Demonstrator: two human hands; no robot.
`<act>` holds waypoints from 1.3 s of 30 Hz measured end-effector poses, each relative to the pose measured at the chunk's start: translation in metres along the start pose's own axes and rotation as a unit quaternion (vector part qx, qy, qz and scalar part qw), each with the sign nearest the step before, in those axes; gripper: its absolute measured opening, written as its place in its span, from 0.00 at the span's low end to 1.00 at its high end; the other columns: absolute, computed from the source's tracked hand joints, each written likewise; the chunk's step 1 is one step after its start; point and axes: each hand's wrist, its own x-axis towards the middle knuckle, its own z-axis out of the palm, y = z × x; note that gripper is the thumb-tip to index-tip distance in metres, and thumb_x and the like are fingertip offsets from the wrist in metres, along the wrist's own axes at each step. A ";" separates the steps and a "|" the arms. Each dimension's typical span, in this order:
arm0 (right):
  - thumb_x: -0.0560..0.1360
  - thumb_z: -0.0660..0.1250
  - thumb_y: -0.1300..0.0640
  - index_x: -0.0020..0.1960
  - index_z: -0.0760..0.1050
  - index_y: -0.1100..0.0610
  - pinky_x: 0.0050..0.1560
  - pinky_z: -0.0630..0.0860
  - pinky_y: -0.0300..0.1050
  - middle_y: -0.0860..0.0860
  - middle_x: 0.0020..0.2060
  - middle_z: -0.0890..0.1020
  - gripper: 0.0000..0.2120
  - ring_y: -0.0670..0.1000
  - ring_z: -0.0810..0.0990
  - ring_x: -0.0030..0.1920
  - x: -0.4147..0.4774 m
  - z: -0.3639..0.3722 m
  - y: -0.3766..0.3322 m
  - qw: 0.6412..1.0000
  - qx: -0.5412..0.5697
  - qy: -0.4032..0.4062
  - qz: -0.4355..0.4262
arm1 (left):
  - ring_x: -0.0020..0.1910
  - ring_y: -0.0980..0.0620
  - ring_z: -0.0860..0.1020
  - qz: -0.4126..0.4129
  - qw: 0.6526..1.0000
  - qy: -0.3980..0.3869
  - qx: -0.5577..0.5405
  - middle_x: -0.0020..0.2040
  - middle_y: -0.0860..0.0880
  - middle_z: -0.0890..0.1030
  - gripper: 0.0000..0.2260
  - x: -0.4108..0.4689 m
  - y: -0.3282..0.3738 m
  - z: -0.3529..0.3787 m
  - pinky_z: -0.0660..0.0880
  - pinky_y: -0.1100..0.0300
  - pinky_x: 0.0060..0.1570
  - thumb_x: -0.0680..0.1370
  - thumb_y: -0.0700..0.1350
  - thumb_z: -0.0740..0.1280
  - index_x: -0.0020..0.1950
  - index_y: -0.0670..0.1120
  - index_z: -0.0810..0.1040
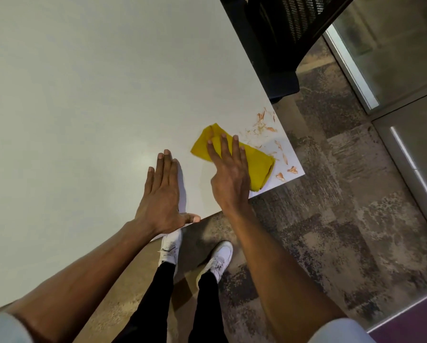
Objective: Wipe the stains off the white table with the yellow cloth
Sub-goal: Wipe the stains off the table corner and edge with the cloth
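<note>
The flat, open left hand braced the smooth white table while the right hand, fingers spread, pressed the folded yellow cloth flat, apparently to wipe the orange smeared stains beside it.

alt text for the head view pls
Right hand presses a folded yellow cloth flat on a white table beside orange stains at the corner. Left hand lies flat on the table nearby.

Both bare forearms reach forward and down. The left hand lies flat, palm down, its 4 fingers together and its thumb spread out sideways. The right hand is also flat, palm down, fingers slightly fanned and pointing forward.
</note>
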 end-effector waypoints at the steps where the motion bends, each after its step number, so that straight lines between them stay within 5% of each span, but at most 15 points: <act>1: 0.77 0.56 0.72 0.83 0.59 0.50 0.83 0.53 0.60 0.55 0.84 0.57 0.38 0.62 0.48 0.85 -0.005 -0.002 0.002 1.000 0.007 -0.002 -0.006 | 0.85 0.39 0.32 -0.002 1.000 0.007 -0.010 0.85 0.38 0.31 0.70 0.001 0.005 0.000 0.40 0.40 0.85 0.62 0.86 0.52 0.85 0.37 0.37; 5: 0.73 0.63 0.71 0.85 0.53 0.49 0.83 0.51 0.61 0.53 0.85 0.50 0.44 0.60 0.42 0.85 -0.060 -0.007 0.017 0.999 0.019 -0.040 -0.019 | 0.86 0.39 0.35 0.034 0.997 0.030 -0.062 0.86 0.38 0.36 0.68 0.010 0.027 0.008 0.41 0.40 0.85 0.64 0.86 0.52 0.86 0.38 0.43; 11: 0.72 0.60 0.75 0.84 0.54 0.48 0.84 0.51 0.62 0.51 0.85 0.49 0.46 0.59 0.40 0.85 -0.102 -0.014 0.048 0.997 0.055 -0.056 -0.007 | 0.84 0.30 0.36 0.021 0.999 0.005 0.048 0.85 0.32 0.36 0.66 0.018 0.046 0.022 0.45 0.29 0.82 0.67 0.86 0.43 0.84 0.33 0.41; 17: 0.74 0.59 0.77 0.84 0.56 0.49 0.84 0.51 0.58 0.52 0.85 0.52 0.44 0.58 0.42 0.85 -0.052 -0.021 0.062 0.997 0.049 -0.036 0.042 | 0.83 0.32 0.31 0.001 0.997 -0.019 0.074 0.83 0.34 0.30 0.67 0.020 0.045 0.020 0.43 0.32 0.83 0.66 0.86 0.44 0.84 0.35 0.35; 25: 0.72 0.58 0.73 0.85 0.51 0.51 0.83 0.55 0.62 0.55 0.85 0.49 0.45 0.61 0.41 0.85 -0.111 -0.019 0.076 0.999 0.012 -0.043 -0.028 | 0.84 0.37 0.30 -0.030 0.999 0.006 -0.019 0.85 0.38 0.31 0.68 0.023 0.061 0.015 0.38 0.35 0.84 0.64 0.86 0.52 0.85 0.37 0.38; 32: 0.75 0.61 0.73 0.83 0.58 0.55 0.83 0.51 0.62 0.60 0.84 0.53 0.40 0.63 0.44 0.85 -0.052 -0.036 0.112 0.995 0.036 -0.027 0.083 | 0.85 0.38 0.31 -0.027 0.998 0.052 -0.029 0.85 0.38 0.32 0.64 0.020 0.061 0.026 0.41 0.32 0.83 0.68 0.83 0.55 0.86 0.38 0.40; 39: 0.72 0.51 0.74 0.84 0.54 0.59 0.82 0.57 0.64 0.61 0.84 0.53 0.40 0.63 0.46 0.84 -0.106 -0.019 0.100 0.998 0.007 -0.017 -0.067 | 0.85 0.39 0.31 -0.029 0.997 0.059 -0.038 0.85 0.39 0.31 0.63 0.019 0.063 0.028 0.39 0.33 0.83 0.69 0.82 0.55 0.86 0.38 0.38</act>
